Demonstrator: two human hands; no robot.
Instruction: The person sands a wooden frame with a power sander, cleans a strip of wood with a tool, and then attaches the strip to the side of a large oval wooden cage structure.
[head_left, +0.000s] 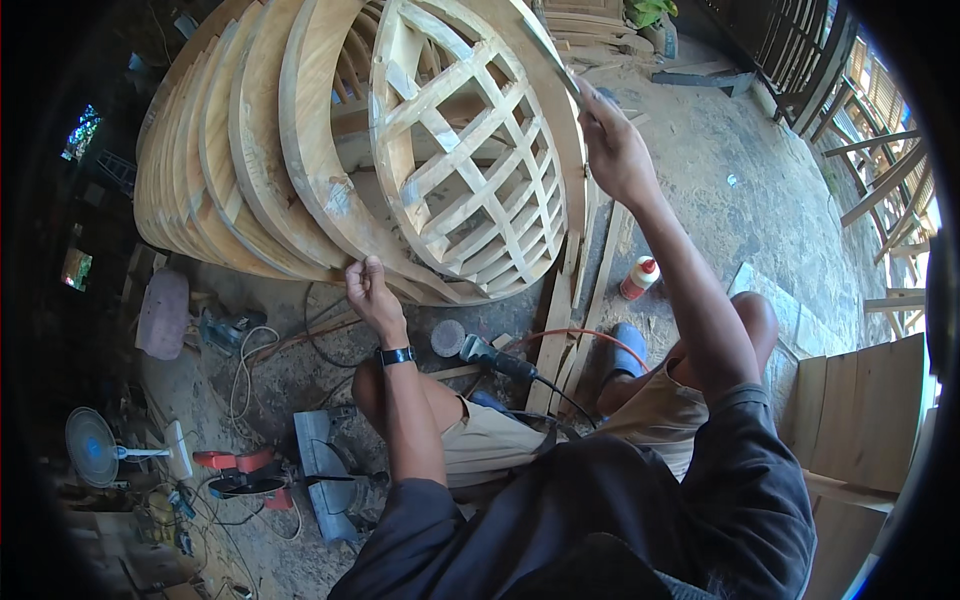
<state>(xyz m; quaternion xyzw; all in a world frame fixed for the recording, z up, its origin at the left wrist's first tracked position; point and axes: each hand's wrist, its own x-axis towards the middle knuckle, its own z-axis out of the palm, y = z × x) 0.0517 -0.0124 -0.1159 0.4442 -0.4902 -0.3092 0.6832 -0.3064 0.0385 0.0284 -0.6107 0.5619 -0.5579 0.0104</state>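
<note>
While the right hand (617, 155) is up along the far right edge of this big wooden thing, its grip is closed around the near end of a thin dark strip (553, 55), which runs up along the wood's rim; can't really tell what kind of tool or piece it is. The left hand (372, 295), with a black watch (397, 355) on the wrist, is down at the lower edge of the wood, fingers curled in and thumb up close to them. Honestly can't tell if that grip is pinching the edge or just resting against it. The main piece sits right in front of the person: a rounded lattice panel (463, 150) of pale crossed slats, with a whole row of curved wooden frames (255, 120) fanned out to its left. Below, between the person's knees, a grinder (500, 358) lies on the floor (700, 220) with a round disc (448, 338) by its head, and an orange cord (585, 332) loops past just above it. A white bottle with a red cap (640, 278) is near the right forearm, next to some long planks (605, 265). Way over on the left there's a small fan (92, 447), plus a red tool (240, 462) among a mess of cables.
</note>
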